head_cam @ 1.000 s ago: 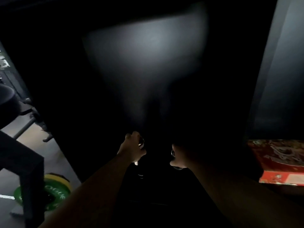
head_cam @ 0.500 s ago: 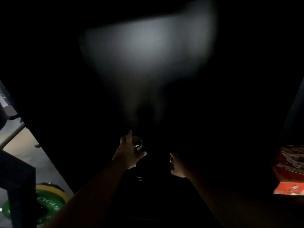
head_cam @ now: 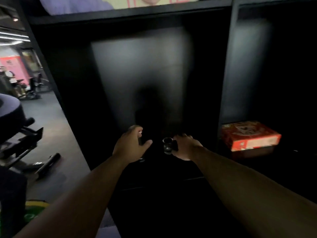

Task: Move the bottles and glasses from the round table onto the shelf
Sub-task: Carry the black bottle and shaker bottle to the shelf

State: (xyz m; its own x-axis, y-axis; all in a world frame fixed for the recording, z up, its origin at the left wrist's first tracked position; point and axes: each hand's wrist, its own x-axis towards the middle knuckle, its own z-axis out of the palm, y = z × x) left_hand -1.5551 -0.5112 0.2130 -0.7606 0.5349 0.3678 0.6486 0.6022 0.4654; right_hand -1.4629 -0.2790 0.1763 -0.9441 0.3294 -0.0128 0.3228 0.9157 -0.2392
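Note:
Both my arms reach into the middle compartment of a black shelf. My left hand is wrapped around a clear glass that is mostly hidden by the fingers; only its base shows, low over the dark shelf board. My right hand grips a small clear glass from its right side, upright, a little right of the left hand. I cannot tell whether either glass touches the board. No bottles and no round table are in view.
A red box lies in the compartment to the right, behind a black divider. At the left are a black stool, dark equipment on the floor, a green weight plate and a person far back.
The picture has brightened and the view has tilted up, showing the shelf's top board. Both hands stay in the compartment with their glasses; the right hand's glass now shows plainly.

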